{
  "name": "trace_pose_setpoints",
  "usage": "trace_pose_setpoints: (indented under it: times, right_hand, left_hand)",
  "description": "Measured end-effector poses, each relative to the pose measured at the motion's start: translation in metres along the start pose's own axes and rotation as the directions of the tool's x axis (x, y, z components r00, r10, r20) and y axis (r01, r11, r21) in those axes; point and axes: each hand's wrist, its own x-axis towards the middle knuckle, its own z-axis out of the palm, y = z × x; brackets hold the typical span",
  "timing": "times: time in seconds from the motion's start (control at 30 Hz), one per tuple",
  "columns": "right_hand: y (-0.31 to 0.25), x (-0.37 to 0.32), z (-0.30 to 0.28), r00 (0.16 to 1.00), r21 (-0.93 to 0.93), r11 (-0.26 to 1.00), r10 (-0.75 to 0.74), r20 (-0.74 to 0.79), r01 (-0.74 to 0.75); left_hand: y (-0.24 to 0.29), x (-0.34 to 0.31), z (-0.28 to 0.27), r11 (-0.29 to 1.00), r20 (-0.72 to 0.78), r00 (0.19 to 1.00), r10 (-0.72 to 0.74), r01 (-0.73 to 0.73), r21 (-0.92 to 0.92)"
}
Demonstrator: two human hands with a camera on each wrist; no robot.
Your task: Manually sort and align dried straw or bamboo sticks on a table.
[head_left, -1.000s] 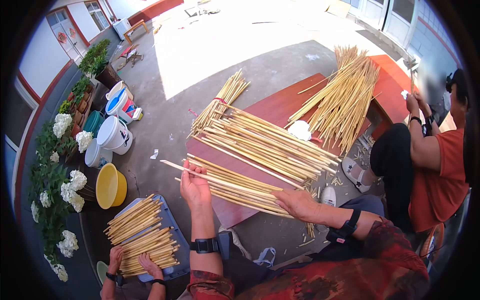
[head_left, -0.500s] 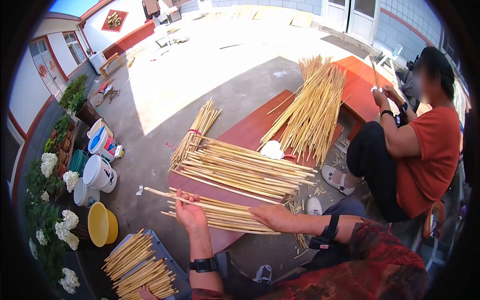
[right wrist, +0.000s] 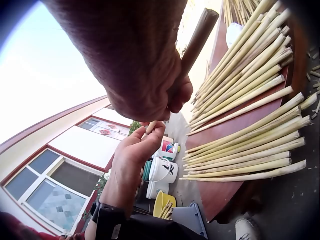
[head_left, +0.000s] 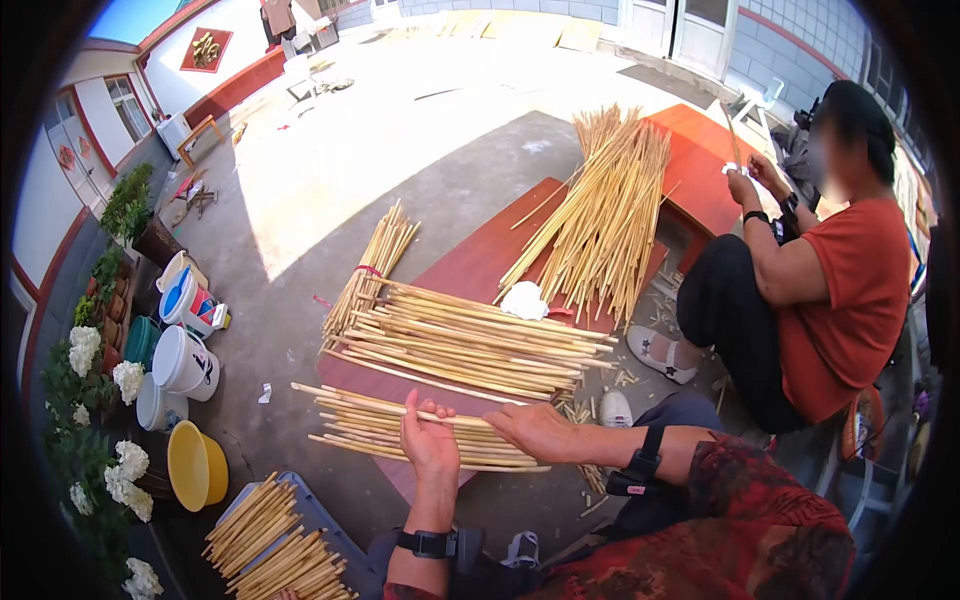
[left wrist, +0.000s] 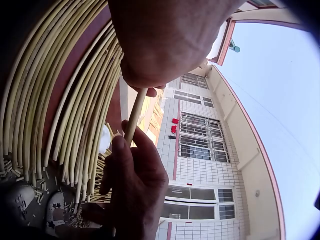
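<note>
One pale peeled stalk [right wrist: 199, 42] runs through both hands above the red-brown board [head_left: 395, 474]. My left hand [head_left: 432, 447], palm up, has its fingers curled round the stalk; in the right wrist view the left hand [right wrist: 131, 160] pinches it. My right hand [head_left: 540, 430] grips the stalk farther right, and in the left wrist view the right hand [left wrist: 137, 182] has thumb and fingers on it. Just beneath the hands lies a small row of stalks [head_left: 370, 432], with a larger row [head_left: 460, 335] behind it.
A tied bundle [head_left: 388, 250] and a large pile of thin stalks [head_left: 600, 215] lie farther back. At the right sits a person in an orange shirt [head_left: 850, 290]. Buckets [head_left: 186, 362], a yellow basin [head_left: 197, 466] and a blue tray of stalks [head_left: 330, 530] stand at the left.
The head view has shifted. My left hand has moved right along the stalk, closer to my right hand, which still grips it.
</note>
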Motion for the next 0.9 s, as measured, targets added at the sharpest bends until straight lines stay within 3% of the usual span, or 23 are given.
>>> trace_pose_setpoints:
  times: [0.13,0.2,0.33,0.43,0.5,0.53,0.57,0.6,0.63,0.7,0.73,0.77,0.83,0.9]
  right_hand:
    - [-0.002,-0.004,-0.007,1.000,-0.003,1.000,-0.030,0.007,0.030]
    - [0.000,-0.007,-0.011,0.997,-0.004,0.998,-0.056,0.043,0.057]
    - [-0.006,-0.009,-0.020,0.994,-0.039,0.996,-0.074,0.076,0.077]
    - [-0.006,-0.009,-0.020,0.994,-0.029,0.996,-0.083,0.074,0.086]
    - [-0.001,-0.010,-0.011,0.989,0.176,0.974,-0.147,0.007,0.143]
    - [0.000,-0.010,-0.010,0.989,0.174,0.974,-0.146,0.008,0.142]
    - [0.001,-0.009,-0.009,0.985,0.323,0.943,-0.129,0.114,0.086]
    - [0.001,-0.009,-0.008,0.967,0.457,0.889,-0.128,0.220,0.014]
    - [-0.001,-0.006,-0.011,0.966,0.455,0.890,-0.131,0.221,0.016]
    - [-0.007,-0.003,-0.019,0.876,0.536,0.823,-0.105,0.471,-0.190]
    - [-0.011,-0.003,-0.017,0.873,0.540,0.820,-0.112,0.475,-0.189]
    - [-0.012,-0.004,-0.017,0.916,0.539,0.827,-0.077,0.393,-0.161]
    - [-0.014,-0.005,-0.009,0.949,0.537,0.833,-0.051,0.312,-0.132]
    - [-0.010,-0.002,0.009,0.995,0.408,0.913,-0.017,0.097,-0.024]
  left_hand:
    - [0.036,0.029,-0.018,0.991,-0.055,0.998,0.015,-0.023,-0.133]
    - [0.083,0.039,-0.037,0.965,-0.021,0.988,0.150,-0.151,-0.216]
    - [0.091,0.035,-0.040,0.960,-0.111,0.975,0.191,-0.209,-0.188]
    - [0.104,0.033,-0.046,0.932,-0.057,0.965,0.254,-0.260,-0.253]
    - [0.105,0.034,-0.046,0.931,-0.070,0.963,0.259,-0.268,-0.248]
    - [0.106,0.035,-0.048,0.926,0.029,0.960,0.279,-0.261,-0.274]
    - [0.107,0.036,-0.049,0.921,0.126,0.945,0.301,-0.253,-0.297]
    - [0.107,0.036,-0.049,0.920,0.126,0.945,0.302,-0.254,-0.298]
    - [0.107,0.035,-0.048,0.913,0.150,0.934,0.325,-0.269,-0.306]
    - [0.103,0.033,-0.040,0.907,0.172,0.921,0.348,-0.284,-0.312]
    - [0.102,0.029,-0.035,0.892,0.065,0.921,0.384,-0.352,-0.283]
    - [0.098,0.028,-0.030,0.877,-0.034,0.909,0.414,-0.409,-0.252]
    - [0.087,0.028,-0.031,0.884,-0.045,0.908,0.417,-0.416,-0.214]
    - [0.065,0.021,-0.013,0.930,-0.127,0.930,0.345,-0.357,-0.085]
